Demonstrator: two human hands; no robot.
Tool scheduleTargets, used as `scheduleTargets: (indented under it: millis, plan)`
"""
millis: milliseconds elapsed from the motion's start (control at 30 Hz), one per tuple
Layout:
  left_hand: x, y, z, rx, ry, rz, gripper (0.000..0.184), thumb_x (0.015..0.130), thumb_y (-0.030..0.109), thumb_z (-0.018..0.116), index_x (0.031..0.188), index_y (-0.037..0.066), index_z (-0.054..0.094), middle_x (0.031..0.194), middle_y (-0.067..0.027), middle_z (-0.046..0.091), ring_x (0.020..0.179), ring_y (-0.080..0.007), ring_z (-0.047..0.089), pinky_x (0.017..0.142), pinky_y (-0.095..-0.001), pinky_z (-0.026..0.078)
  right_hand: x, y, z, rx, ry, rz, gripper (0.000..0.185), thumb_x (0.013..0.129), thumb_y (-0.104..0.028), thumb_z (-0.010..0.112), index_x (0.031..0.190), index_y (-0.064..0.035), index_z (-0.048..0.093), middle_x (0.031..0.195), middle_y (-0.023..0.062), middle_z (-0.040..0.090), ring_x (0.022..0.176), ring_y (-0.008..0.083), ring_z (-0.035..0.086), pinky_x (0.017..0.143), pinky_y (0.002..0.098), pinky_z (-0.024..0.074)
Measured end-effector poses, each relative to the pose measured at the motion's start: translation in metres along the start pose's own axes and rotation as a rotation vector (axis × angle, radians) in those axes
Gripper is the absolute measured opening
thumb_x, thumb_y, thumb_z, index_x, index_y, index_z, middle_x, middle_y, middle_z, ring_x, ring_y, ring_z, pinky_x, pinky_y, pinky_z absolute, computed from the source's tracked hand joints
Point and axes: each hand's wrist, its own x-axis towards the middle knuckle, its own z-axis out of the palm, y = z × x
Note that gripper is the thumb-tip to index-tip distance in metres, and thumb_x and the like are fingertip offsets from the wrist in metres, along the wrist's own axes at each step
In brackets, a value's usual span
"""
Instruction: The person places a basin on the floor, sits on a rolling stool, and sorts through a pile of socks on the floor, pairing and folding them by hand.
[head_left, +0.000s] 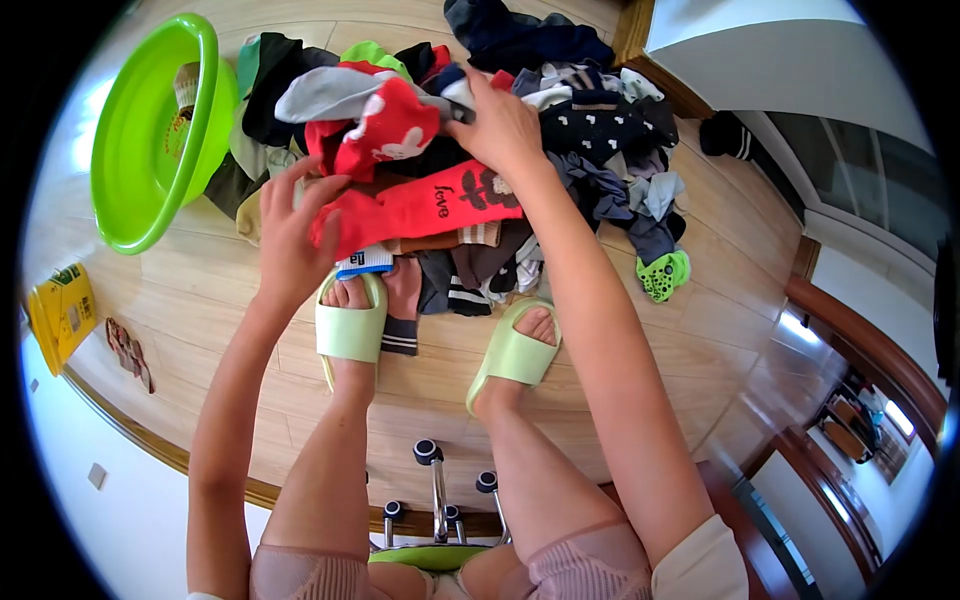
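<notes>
My left hand (290, 235) has its fingers curled round one end of a red sock (420, 207) with the word "love" and a dark brown flower on it. That sock stretches across toward my right wrist. Farther up, my right hand (500, 125) grips the dark grey part of a red and grey sock (395, 125) with a white figure, held over the pile; its fingertips are partly hidden. Beneath both hands spreads a heap of mixed socks (605, 125), including a black one with white hearts. A pink sock (401, 300) with a dark striped cuff lies by my left foot.
A bright green basin (140, 130) stands tilted at the left, with a brown and cream sock (186, 88) inside. Farther left are a yellow package (62, 315) and a patterned item (130, 355). My feet wear light green slippers (350, 335). A wheeled chair base (438, 490) stands below.
</notes>
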Motion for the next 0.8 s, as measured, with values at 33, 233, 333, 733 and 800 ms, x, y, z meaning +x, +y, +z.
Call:
scheduleTargets:
  millis: [33, 233, 333, 733, 800]
  plan:
    - [0.01, 0.01, -0.004, 0.036, -0.04, 0.068, 0.043, 0.077, 0.004, 0.067, 0.119, 0.015, 0.063, 0.136, -0.0105, 0.049, 0.124, -0.0332, 0.044, 0.104, -0.0472, 0.037, -0.009, 0.008, 0.006, -0.06, 0.001, -0.057, 0.051, 0.075, -0.027, 0.072, 0.121, -0.0095, 0.058, 0.095, 0.0166, 0.066, 0.09, 0.038, 0.064, 0.08, 0.0474, 0.0506]
    - [0.046, 0.009, 0.023, 0.259, -0.219, 0.128, 0.05, 0.077, 0.025, 0.071, 0.126, 0.023, 0.06, 0.154, -0.0068, 0.03, 0.14, -0.0431, 0.026, 0.108, -0.0687, 0.02, -0.037, 0.021, -0.009, -0.144, 0.095, -0.014, 0.012, 0.074, -0.013, 0.069, 0.085, -0.0093, 0.073, 0.086, 0.0138, 0.063, 0.086, 0.0347, 0.065, 0.076, 0.0456, 0.052]
    - [0.05, -0.025, 0.046, 0.191, -0.23, -0.062, 0.059, 0.084, 0.032, 0.067, 0.139, 0.025, 0.047, 0.147, -0.0092, 0.039, 0.131, -0.0395, 0.041, 0.105, -0.0624, 0.032, -0.038, 0.042, -0.025, -0.284, 0.087, 0.277, 0.016, 0.076, -0.018, 0.073, 0.089, -0.011, 0.074, 0.094, 0.0155, 0.065, 0.091, 0.035, 0.065, 0.078, 0.0439, 0.0537]
    - [0.052, -0.066, 0.065, -0.001, -0.116, -0.1, 0.062, 0.088, 0.033, 0.063, 0.14, 0.006, 0.042, 0.138, -0.0204, 0.045, 0.119, -0.0424, 0.051, 0.1, -0.0453, 0.042, -0.013, 0.034, -0.012, -0.115, 0.123, -0.032, 0.057, 0.069, -0.018, 0.075, 0.123, -0.0109, 0.059, 0.127, 0.0122, 0.054, 0.116, 0.0332, 0.052, 0.093, 0.0462, 0.0459]
    - [0.051, -0.065, 0.066, 0.006, -0.119, -0.113, 0.062, 0.088, 0.032, 0.063, 0.14, 0.005, 0.042, 0.138, -0.021, 0.045, 0.119, -0.0424, 0.05, 0.1, -0.0453, 0.042, -0.009, 0.033, -0.009, -0.184, 0.073, 0.093, 0.053, 0.071, -0.023, 0.074, 0.121, -0.0113, 0.06, 0.128, 0.0127, 0.055, 0.116, 0.0324, 0.052, 0.094, 0.0476, 0.045]
